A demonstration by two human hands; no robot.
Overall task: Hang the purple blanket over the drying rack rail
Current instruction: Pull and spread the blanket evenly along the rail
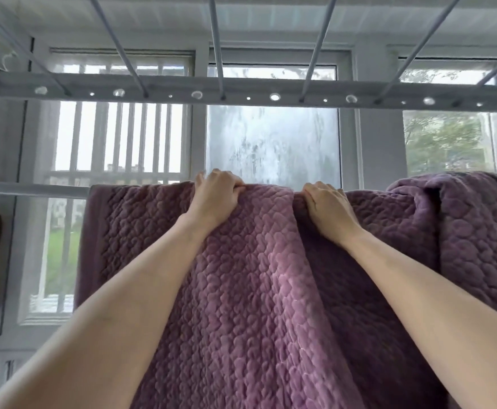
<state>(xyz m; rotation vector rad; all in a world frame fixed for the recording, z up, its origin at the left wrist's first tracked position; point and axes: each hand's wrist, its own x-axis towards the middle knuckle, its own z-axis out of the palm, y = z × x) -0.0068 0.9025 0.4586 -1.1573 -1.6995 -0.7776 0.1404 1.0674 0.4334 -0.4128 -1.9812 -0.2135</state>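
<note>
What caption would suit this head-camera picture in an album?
Both hands, left hand and right hand, grip the purple blanket draped over the drying rack rail by a window.

1. The left hand (216, 193) and right hand (326, 206) are gripping the top fold of the purple blanket (241, 290).
2. The blanket is draping over the rail (32, 189), bunching at the right.
3. A drying rack (241, 91) is hanging overhead.

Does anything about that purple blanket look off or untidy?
Yes. The purple quilted blanket lies flat on the left, but its right end is bunched in a thick heap, with a deep fold between the hands.
</note>
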